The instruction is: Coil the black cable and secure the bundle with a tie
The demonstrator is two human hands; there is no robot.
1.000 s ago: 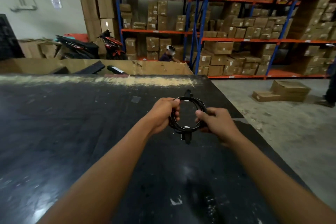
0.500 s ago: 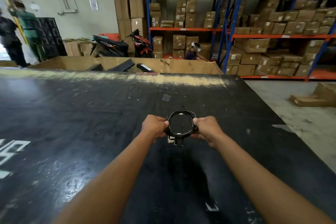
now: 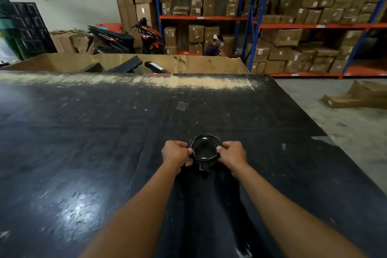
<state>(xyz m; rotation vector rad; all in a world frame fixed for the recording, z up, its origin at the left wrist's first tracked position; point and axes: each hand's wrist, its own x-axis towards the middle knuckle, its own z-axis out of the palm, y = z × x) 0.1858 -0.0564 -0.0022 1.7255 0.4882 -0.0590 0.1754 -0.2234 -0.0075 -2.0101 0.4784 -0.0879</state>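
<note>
The black cable is wound into a small round coil, held over the black table. My left hand grips the coil's left side and my right hand grips its right side. A short black end with a pale edge sticks down from the coil's near side. Thin pale marks show along the coil's top and inner rim; I cannot tell if they are a tie. My fingers hide the coil's two sides.
A small clear scrap lies on the table beyond the coil. Past the far edge stands a big cardboard box with black parts. Racks of cartons, a scooter, a seated person and flattened cardboard are behind.
Both hands have carried the coil lower and nearer to the table. My view has swung left and tilted down, and the coil looks tighter and flatter.
</note>
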